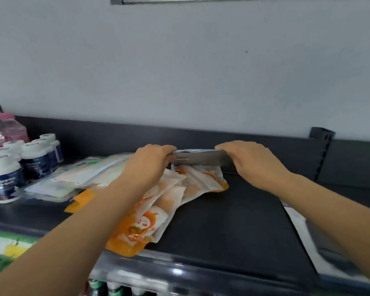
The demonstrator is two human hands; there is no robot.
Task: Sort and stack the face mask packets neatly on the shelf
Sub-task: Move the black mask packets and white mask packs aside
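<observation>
Shelving of dark grey metal [233, 221] carries a loose fan of orange-and-white plastic face mask packets [158, 206] at its middle, beside a flatter pile of pale white-and-green packets [83, 176] on the left. Behind the fan, near the back rail, a silver foil packet [199, 158] stands on its long edge, the left hand [150, 161] curled round its left end and the right hand [250, 161] round its right end. White-capped dark blue bottles [34, 159] stand at the far left.
</observation>
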